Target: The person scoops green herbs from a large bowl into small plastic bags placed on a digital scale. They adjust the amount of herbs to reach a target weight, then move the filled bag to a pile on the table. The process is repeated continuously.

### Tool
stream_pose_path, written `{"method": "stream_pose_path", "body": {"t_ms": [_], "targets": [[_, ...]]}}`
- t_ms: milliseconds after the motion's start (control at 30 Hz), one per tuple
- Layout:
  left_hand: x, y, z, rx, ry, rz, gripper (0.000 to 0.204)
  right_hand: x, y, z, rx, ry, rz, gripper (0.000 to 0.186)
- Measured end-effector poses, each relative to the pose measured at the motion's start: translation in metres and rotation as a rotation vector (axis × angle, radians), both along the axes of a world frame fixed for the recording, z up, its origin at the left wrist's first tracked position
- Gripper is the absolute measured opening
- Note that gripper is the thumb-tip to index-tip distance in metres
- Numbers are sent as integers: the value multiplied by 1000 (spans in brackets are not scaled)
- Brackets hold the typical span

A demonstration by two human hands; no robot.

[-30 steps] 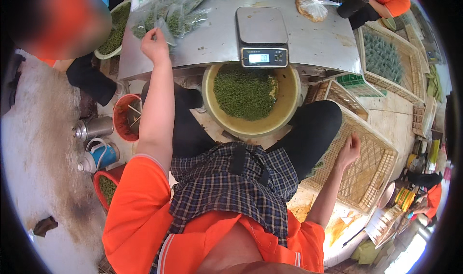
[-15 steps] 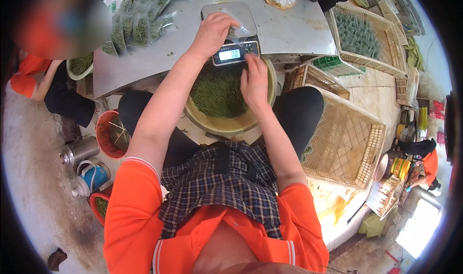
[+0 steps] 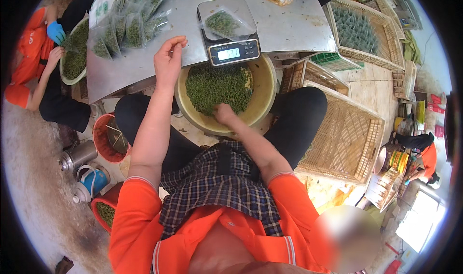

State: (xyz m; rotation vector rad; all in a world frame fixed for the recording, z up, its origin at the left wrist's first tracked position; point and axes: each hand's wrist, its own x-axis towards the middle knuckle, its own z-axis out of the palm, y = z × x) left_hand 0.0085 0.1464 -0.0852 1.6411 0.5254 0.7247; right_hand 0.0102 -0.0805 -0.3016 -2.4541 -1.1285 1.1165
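The bag (image 3: 222, 23) lies on the scale (image 3: 241, 4), likely light, limp and slippery, best pinched by its clear margin; the left hand (image 3: 168, 59) hangs half open, seemingly empty; the right hand (image 3: 224, 114) dips into the green bits (image 3: 212, 86), its grip hidden from me.

An orange shirt (image 3: 193, 230) with 2 short sleeves (image 3: 137, 201) and pale-striped trim, a dark plaid apron (image 3: 219, 187), black trousers (image 3: 303, 115), 2 bare hands (image 3: 167, 64).

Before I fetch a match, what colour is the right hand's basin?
Yellowish basin, best in head view.
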Motion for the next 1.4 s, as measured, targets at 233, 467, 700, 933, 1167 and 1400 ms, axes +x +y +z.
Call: {"method": "stream_pose_path", "body": {"t_ms": [233,467,700,933,1167,1400], "targets": [[2,2,-4,-99,-6,-99,19,-26,26,37,-24,-36,-292,40],[1,4,-2,-102,2,-145,19,4,4,80,192,-101,-329,27],[0,-2,-2,-90,26,-209,18,27,-18,124,367,28,-446,24],[-14,-49,37,-218,564,-935,23,40,-9,227,829,325,-813,11],[0,-43,-6,-228,315,-716,21,110,17,267,942,-204,-781,13],[-1,-40,-18,-260,267,-661,19,127,46,264,992,-291,-708,17]]}}
